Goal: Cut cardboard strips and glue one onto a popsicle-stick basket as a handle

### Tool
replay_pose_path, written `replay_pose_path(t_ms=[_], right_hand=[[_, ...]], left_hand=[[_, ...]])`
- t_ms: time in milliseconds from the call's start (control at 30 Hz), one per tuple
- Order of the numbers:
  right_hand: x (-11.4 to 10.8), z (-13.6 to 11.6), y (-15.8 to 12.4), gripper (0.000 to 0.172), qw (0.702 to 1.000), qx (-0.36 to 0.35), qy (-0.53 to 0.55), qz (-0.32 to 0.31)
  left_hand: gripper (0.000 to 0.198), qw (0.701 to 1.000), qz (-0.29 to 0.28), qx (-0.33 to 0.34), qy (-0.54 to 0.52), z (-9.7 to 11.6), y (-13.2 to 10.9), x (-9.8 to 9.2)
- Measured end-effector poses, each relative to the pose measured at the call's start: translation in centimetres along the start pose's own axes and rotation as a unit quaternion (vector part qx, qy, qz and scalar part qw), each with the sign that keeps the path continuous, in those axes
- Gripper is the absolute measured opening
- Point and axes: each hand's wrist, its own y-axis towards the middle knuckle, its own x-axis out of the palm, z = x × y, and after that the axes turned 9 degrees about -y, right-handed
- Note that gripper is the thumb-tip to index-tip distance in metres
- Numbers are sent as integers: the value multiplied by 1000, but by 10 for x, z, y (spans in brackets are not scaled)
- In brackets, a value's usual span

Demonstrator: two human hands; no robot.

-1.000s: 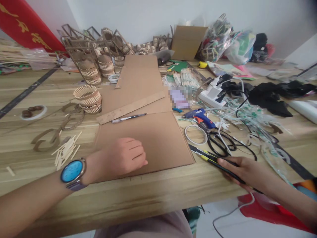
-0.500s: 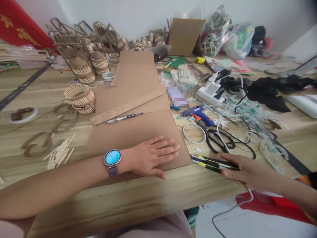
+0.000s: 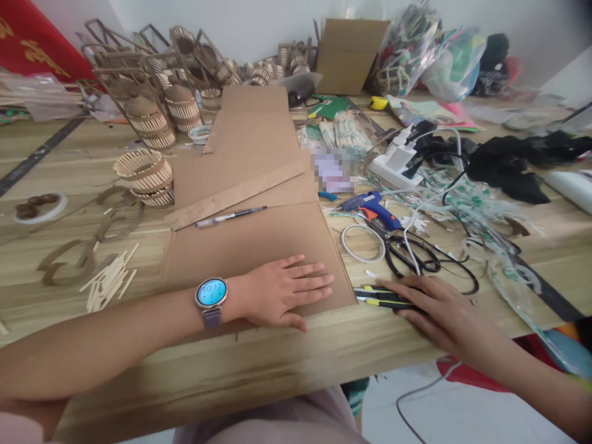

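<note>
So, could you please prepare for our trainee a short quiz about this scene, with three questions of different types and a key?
1. Which of these lies on the flat cardboard? A) glue gun; B) pen; C) scissors.
2. True or false: the left hand lies with its fingers spread over the cardboard.
3. Which hand is holding the black-and-yellow cutter?

Key: 1: B. 2: true. 3: the right hand.
</note>
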Motion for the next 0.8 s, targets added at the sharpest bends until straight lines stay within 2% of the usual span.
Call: replay_pose_path(t_ms=[200, 467, 800], right_hand=[[12, -11, -18, 41, 999, 9, -17, 46], [9, -18, -26, 42, 999, 33, 15, 36], [9, -26, -22, 41, 997, 55, 15, 48]], left_hand=[[64, 1000, 8, 5, 2, -2, -1, 3], [61, 999, 29, 12, 9, -4, -2, 4], [56, 1000, -9, -16, -7, -8, 2, -2]])
